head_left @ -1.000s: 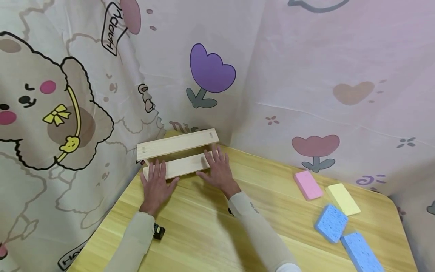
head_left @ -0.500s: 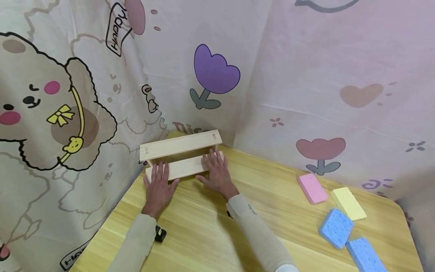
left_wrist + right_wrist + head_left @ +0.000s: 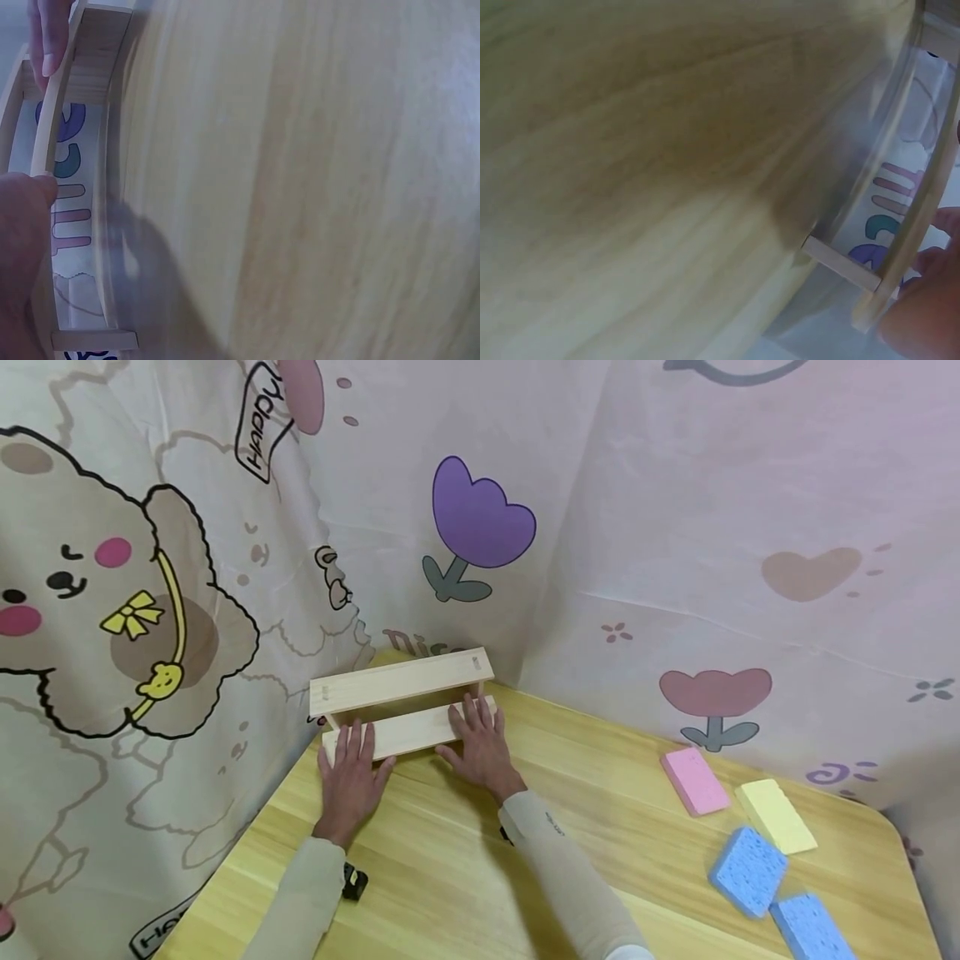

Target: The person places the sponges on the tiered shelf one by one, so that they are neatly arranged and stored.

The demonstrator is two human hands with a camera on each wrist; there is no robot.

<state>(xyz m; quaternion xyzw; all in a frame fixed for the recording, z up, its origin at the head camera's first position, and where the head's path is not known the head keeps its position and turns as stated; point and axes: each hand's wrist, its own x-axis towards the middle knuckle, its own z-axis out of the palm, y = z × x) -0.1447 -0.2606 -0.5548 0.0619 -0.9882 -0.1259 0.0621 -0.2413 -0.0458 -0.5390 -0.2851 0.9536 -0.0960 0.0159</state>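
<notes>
A pale wooden two-step rack (image 3: 405, 681) stands in the far left corner of the table, in the head view. My left hand (image 3: 352, 785) rests with straight fingers on the left end of its lower front plank (image 3: 412, 732). On the right end of that plank lies my right hand (image 3: 483, 747), fingers extended and spread. Each thumb reaches toward the front edge. From the left wrist, the plank (image 3: 46, 135) shows edge-on, raised above the table on end supports (image 3: 94, 340). The right wrist view shows another end support (image 3: 841, 262) beside my right hand.
At the right of the table (image 3: 585, 793) lie a pink sponge (image 3: 695, 781), a yellow sponge (image 3: 776, 816) and two blue sponges (image 3: 748, 871). Printed curtains (image 3: 637, 527) hang close behind and along the left side. A dark wrist device (image 3: 355, 882) sits by the left sleeve.
The head view has turned slightly, so the sponges appear a little farther right and lower. Both hands stay on the lower plank, and the rack keeps its place in the corner.
</notes>
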